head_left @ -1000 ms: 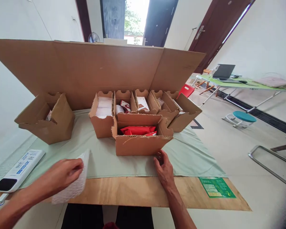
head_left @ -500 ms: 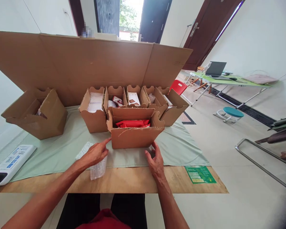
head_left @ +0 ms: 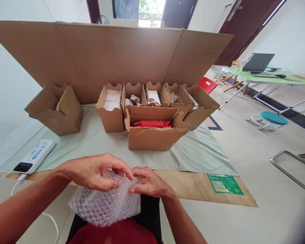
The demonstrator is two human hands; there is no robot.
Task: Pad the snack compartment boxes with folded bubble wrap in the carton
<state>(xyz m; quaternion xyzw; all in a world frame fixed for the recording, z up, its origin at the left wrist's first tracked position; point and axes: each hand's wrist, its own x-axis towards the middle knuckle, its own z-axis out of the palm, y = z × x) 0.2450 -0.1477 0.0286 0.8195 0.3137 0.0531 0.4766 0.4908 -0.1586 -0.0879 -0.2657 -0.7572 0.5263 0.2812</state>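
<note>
A clear piece of bubble wrap [head_left: 106, 206] is held up over my lap, in front of the table's near edge. My left hand [head_left: 96, 173] has its curled fingers and thumb on the wrap's upper edge. At the wrap's upper right corner, my right hand [head_left: 151, 183] pinches it between thumb and fingers. Beyond both hands stands an open cardboard box [head_left: 152, 139] with a red packet [head_left: 152, 124] inside. Whether anything lies within the bubble wrap is hard to make out.
Behind that box is a row of open boxes [head_left: 114, 120] with goods inside. Another box [head_left: 68, 115] stands left, near a white power bank [head_left: 37, 156] with a cable. A tall cardboard panel [head_left: 117, 61] closes off the back. A green card [head_left: 225, 184] lies front right.
My hands have left the front box and come back toward my body. The bubble wrap, lying on the table before, is now lifted off it between both hands. The view has shifted.
</note>
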